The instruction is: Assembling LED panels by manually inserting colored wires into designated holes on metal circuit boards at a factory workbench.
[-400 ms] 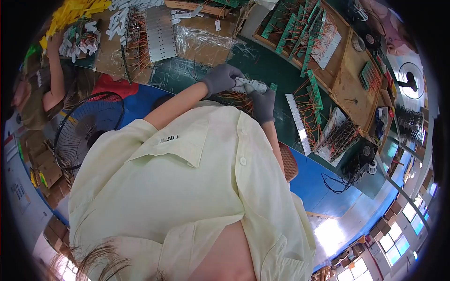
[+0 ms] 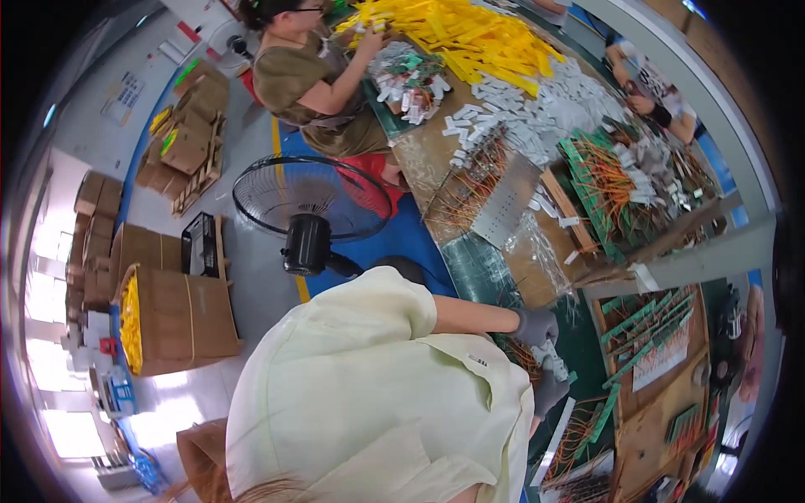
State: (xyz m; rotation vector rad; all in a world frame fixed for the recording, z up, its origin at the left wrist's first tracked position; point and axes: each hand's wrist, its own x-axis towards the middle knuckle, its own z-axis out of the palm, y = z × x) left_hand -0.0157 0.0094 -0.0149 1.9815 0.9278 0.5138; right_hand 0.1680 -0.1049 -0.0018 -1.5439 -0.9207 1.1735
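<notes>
A long green-topped workbench (image 2: 470, 268) runs from the top of the view down to the lower right, crowded with parts. The person wearing the camera leans toward it in a pale yellow short-sleeved shirt (image 2: 360, 394) that fills the lower middle of the picture. Behind this shirt, on the grey floor, stands a black floor fan (image 2: 312, 210), and to its left sits an open cardboard box (image 2: 172, 318) with yellow pieces inside.

The left forearm comes out of the sleeve bare and stretches almost level toward the bench edge. It ends in the left hand (image 2: 537, 325), in a grey glove, curled with the fingers bent downward and pinching the top of a small white bundle (image 2: 551, 356). The right hand (image 2: 549, 392), also grey-gloved, sits just below it, mostly hidden by the shirt front, with its fingers cupped up against the lower end of the same bundle. So both hands close on this bundle, which hangs between them just over the bench edge, beside a cluster of orange wires (image 2: 524, 356).

Further right, wooden trays (image 2: 654, 335) hold green strips with orange leads. At the far end of the bench lies a heap of yellow strips (image 2: 470, 33) and white tags (image 2: 537, 109). There, a second person in a brown top (image 2: 310, 75) works with both hands at a small pile.
</notes>
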